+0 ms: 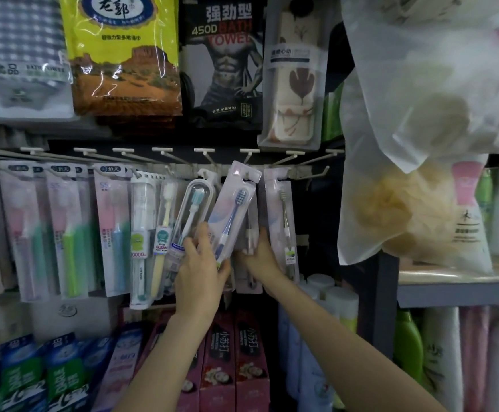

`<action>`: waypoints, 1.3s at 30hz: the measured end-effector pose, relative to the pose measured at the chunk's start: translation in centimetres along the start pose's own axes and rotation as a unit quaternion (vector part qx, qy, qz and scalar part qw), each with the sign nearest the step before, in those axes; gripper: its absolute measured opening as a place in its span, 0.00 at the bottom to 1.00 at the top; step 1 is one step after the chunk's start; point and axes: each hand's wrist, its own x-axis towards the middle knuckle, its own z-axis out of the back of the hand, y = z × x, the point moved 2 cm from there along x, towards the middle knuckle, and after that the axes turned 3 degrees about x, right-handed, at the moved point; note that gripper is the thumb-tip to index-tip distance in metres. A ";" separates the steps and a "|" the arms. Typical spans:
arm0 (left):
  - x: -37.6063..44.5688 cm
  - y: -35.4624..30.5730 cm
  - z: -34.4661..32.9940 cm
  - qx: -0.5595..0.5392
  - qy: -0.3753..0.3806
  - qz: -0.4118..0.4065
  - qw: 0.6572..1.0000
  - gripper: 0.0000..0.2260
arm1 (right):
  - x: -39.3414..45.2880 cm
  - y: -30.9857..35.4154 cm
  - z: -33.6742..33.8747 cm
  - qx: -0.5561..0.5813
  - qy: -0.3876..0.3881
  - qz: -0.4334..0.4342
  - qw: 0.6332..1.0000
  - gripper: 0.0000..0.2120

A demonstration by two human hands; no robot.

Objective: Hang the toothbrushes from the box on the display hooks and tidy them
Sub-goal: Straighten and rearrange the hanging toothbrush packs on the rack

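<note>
My left hand grips the lower end of a tilted pack holding a blue toothbrush, whose top leans against the hook rail. Just left of it hangs a clear case with a teal-headed toothbrush, which my left fingers also touch. My right hand holds the bottom of a hanging toothbrush pack behind the blue one. Another pack with a brown toothbrush hangs to the right. Several more packs fill the hooks to the left. The box is out of sight.
Bath towel packs hang above the rail. A frosted bag with a bath sponge hangs close at the right. Toothpaste boxes stand on the shelf below, bottles to their right. Several hooks at the right end are bare.
</note>
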 end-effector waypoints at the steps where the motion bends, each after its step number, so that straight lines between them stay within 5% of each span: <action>1: 0.0 0.0 0.0 -0.001 0.003 0.002 1.000 0.34 | -0.4 0.1 0.4 0.000 0.006 0.010 1.000 0.30; 6: 0.0 -0.1 0.0 0.004 0.002 0.000 1.000 0.34 | -2.0 1.0 1.2 -0.004 0.050 0.046 0.998 0.36; 19: -0.3 -0.3 0.1 0.031 0.003 -0.006 0.999 0.34 | -4.3 -0.4 1.0 0.027 0.106 -0.005 0.994 0.30; 24: -0.4 -0.4 -0.4 0.005 0.005 -0.006 1.000 0.33 | -4.7 -0.7 1.0 0.003 0.102 -0.062 0.993 0.34; 30: -0.2 0.2 -0.3 0.011 -0.009 -0.009 1.000 0.34 | -5.2 -2.8 1.0 -0.080 0.156 -0.151 0.973 0.27; 39: -3.5 0.6 -2.5 -0.061 0.020 -0.018 0.998 0.40 | -9.9 -4.9 0.6 -0.067 0.118 -0.211 0.968 0.28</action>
